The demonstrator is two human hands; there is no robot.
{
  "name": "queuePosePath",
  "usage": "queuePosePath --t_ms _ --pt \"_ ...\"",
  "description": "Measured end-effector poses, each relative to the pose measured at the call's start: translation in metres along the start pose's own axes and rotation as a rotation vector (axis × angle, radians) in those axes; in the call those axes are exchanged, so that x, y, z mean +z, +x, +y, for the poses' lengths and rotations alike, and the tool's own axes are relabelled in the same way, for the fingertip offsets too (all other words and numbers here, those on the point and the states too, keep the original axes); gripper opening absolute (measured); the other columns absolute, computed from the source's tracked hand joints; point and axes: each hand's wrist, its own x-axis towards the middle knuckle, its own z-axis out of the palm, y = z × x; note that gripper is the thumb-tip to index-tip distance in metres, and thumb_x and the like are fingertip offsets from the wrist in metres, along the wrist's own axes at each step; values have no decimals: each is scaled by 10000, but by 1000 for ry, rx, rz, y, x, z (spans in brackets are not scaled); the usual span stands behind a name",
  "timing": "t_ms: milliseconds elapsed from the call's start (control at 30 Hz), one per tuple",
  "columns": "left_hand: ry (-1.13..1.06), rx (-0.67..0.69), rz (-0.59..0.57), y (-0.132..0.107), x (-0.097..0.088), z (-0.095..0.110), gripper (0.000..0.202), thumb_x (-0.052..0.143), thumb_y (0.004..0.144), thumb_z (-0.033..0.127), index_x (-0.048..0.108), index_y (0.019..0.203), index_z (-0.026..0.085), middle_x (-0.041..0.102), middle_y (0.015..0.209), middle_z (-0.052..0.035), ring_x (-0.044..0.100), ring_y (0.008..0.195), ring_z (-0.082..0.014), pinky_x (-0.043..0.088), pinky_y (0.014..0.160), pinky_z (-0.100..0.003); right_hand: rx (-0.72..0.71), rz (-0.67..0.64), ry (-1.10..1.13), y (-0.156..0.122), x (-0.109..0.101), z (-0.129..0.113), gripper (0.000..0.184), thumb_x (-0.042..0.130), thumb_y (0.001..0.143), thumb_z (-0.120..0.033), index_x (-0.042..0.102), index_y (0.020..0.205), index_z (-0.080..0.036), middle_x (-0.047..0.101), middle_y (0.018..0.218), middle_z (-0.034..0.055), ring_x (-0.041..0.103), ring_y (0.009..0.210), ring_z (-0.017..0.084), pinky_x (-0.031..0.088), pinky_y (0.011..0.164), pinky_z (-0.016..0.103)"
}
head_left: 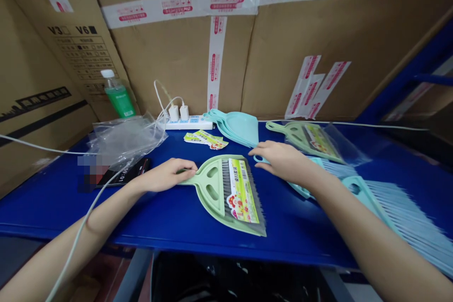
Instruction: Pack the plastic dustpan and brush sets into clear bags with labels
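Observation:
My left hand (171,173) is closed around the handle of a light green dustpan (208,207). Nested in that dustpan lies a green brush with grey bristles (255,188), and a yellow-and-white label card (242,191) covers part of the bristles. To the right, my right hand (283,161) hovers with fingers and thumb apart, beside the ring end of a light blue brush handle (261,159). My forearm and hand hide part of the blue brushes (368,198) lying there. Behind, light blue dustpans (240,127) are stacked together.
Another green dustpan set (297,137) lies in a clear bag at the back right. Loose label cards (205,138), a power strip with chargers (189,123), plastic bags (127,144), a green bottle (119,96) and a phone (125,173) sit around the blue table (159,224). A white cable crosses my left forearm.

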Motion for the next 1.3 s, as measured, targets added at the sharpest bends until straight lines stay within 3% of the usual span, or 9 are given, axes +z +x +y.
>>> queuePosePath --t_ms 167,300,500,767,867,1033,1300 --pt "6 19 9 0 -1 0 331 377 889 407 578 817 154 561 766 5 477 718 -137 365 683 -238 99 -122 54 1 -5 1 282 565 814 -101 655 1060 -208 668 1072 81 635 993 250 517 744 318" --pt "4 21 26 -1 0 2 325 381 895 403 573 808 154 538 742 13 460 693 -125 374 655 -223 129 -144 80 0 -6 3 279 553 812 -99 652 1054 -197 657 1078 98 629 995 268 503 741 330" --pt "-100 -27 7 -2 4 1 370 396 890 481 564 833 157 462 700 24 428 591 -100 387 495 -182 75 -63 44 0 7 15 281 546 778 -110 671 1009 -213 667 997 99 638 905 263 496 679 329" --pt "-153 -51 -6 -1 4 1 432 418 867 549 578 859 148 458 692 23 423 569 -93 406 498 -195 -48 111 252 6 5 -6 361 372 908 -194 605 1177 -131 640 1105 142 565 1040 275 461 900 428" --pt "-163 -58 -4 -1 4 1 446 422 860 557 585 889 143 474 701 18 432 571 -96 410 501 -201 -59 103 306 11 11 -14 387 336 925 -201 577 1208 -91 634 1124 153 552 1060 274 447 926 439" --pt "-152 -44 7 -1 6 0 420 420 871 514 599 911 136 503 717 5 453 587 -104 404 507 -201 -88 90 363 17 19 -17 361 315 935 -188 626 1116 -155 659 1052 111 574 997 255 463 889 422" --pt "-87 -5 39 0 8 2 373 417 886 450 624 903 139 583 761 -8 475 640 -116 399 613 -227 8 61 417 21 22 -19 318 340 899 -87 643 956 -171 643 941 96 597 926 222 470 786 333"
